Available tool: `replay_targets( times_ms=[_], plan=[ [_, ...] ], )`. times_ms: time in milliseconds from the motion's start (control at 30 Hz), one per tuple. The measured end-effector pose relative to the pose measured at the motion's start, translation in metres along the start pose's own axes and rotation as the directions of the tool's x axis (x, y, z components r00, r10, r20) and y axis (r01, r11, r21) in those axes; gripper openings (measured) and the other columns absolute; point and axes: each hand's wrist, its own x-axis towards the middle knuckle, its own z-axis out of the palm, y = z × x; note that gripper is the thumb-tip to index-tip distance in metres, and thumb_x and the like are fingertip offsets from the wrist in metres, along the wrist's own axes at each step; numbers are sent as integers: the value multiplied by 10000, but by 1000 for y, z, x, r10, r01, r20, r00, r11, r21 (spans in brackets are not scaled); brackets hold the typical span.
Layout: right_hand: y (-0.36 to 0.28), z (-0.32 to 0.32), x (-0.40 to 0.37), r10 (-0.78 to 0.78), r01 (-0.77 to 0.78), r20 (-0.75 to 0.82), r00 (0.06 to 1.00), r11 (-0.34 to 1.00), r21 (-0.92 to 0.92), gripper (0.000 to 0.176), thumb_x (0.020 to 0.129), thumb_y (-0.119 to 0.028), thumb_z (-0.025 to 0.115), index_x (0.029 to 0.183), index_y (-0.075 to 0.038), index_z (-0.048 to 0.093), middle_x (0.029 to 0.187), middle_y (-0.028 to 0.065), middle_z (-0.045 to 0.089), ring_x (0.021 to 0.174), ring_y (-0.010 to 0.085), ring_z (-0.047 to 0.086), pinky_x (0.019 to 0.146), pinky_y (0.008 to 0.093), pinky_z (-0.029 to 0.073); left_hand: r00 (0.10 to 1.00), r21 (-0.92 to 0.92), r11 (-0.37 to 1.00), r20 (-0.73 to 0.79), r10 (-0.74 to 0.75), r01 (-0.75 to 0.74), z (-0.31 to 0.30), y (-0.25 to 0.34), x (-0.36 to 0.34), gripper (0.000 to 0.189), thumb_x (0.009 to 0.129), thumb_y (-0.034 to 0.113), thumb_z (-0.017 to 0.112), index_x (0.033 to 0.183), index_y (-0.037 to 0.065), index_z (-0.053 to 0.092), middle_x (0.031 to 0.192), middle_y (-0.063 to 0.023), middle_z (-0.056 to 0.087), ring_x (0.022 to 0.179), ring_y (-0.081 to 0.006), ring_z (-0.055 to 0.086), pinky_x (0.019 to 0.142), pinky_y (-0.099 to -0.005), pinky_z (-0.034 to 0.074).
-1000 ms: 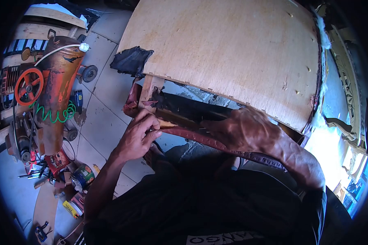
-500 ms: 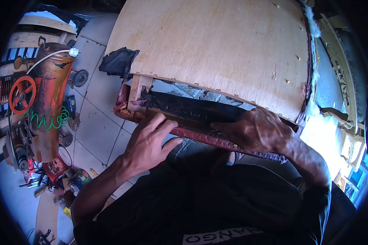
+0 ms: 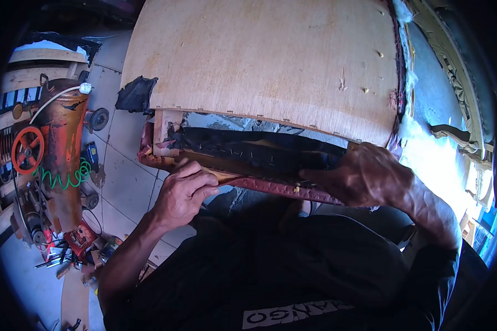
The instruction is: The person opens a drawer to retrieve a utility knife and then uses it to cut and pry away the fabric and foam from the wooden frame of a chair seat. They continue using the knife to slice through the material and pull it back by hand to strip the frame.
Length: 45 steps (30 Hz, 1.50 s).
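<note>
A large plywood panel (image 3: 259,60) with stapled edges fills the upper middle of the view, part of an upholstered furniture frame. Below it runs a rail with maroon covering (image 3: 265,186), and black fabric (image 3: 243,151) with staples lies along the gap between. At the rail's left part, my left hand (image 3: 185,193) pinches the edge of the maroon covering, where a yellowish strip shows. My right hand (image 3: 370,176) is closed over the rail's right end, its thumb or finger stretched along the black fabric; its other fingertips are hidden.
On the left stands a rusty orange compressor tank (image 3: 66,149) with a red wheel (image 3: 27,150) and a coiled green hose (image 3: 72,175). Scattered tools (image 3: 61,256) lie on the floor below it. White padding (image 3: 408,127) and carved wooden frames (image 3: 453,71) are at the right.
My left hand has closed from loosely spread fingers into a pinch on the covering's edge. My right hand remains on the rail's right end. The whole view has shifted slightly.
</note>
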Motion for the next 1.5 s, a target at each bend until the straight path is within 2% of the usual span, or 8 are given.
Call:
replay_targets(
  times_ms=[267,333,433,567,1033,1167,1333,1500],
  plan=[
    [-4,-20,-28,115,-129,126,985,986,110,344,957,-143,701,1296,-164,753,630,102,678,530,189,682,457,358,518,999,312,950,36,-7,-4,9,37,9,288,902,196,777,1087,17,646,1032,-140,609,1009,-328,540,913,-464,408],
    [-5,2,-20,239,-142,-157,958,874,464,317,957,-176,710,1266,-113,748,737,156,732,635,267,742,527,407,577,999,325,945,35,-40,26,14,43,17,233,904,175,779,1016,30,635,968,-136,594,953,-326,538,874,-457,397],
    [-17,24,4,309,-102,-297,903,827,552,346,964,-174,695,1302,-109,730,773,160,742,664,312,743,559,426,588,998,344,939,57,-32,10,18,42,23,190,902,127,767,953,34,610,931,-137,579,917,-325,532,852,-455,395],
    [-34,22,17,390,-273,-319,864,894,356,344,962,-186,697,1301,-129,717,820,110,756,672,312,746,553,410,594,998,228,972,49,43,-53,26,31,21,156,900,50,730,888,23,577,891,-137,555,891,-337,521,814,-451,408],
    [-32,38,68,250,-173,-369,895,958,228,433,932,-424,788,1208,-99,706,612,80,647,480,246,655,427,388,493,996,181,981,-45,83,-73,43,15,1,141,963,132,677,1008,34,588,968,-157,518,950,-355,499,843,-502,393],
    [-31,38,69,234,-167,-382,894,966,200,439,933,-410,788,1231,-104,687,607,87,648,484,245,660,428,387,493,982,124,981,-98,164,-151,46,5,2,159,970,130,681,917,46,557,887,-132,523,854,-347,490,812,-472,389],
    [-35,36,73,278,-201,-363,890,951,236,353,964,-409,735,1182,-135,693,594,73,656,481,250,669,421,390,518,992,343,938,-94,82,-45,44,28,3,257,958,238,735,931,35,579,901,-140,508,862,-339,493,810,-476,411],
    [-35,37,71,250,-174,-389,887,960,218,347,965,-400,734,1178,-129,691,598,83,659,482,259,670,426,402,518,995,218,973,-38,88,-78,41,18,12,299,991,324,690,928,42,613,913,-122,514,907,-323,501,824,-482,401]
  ],
)
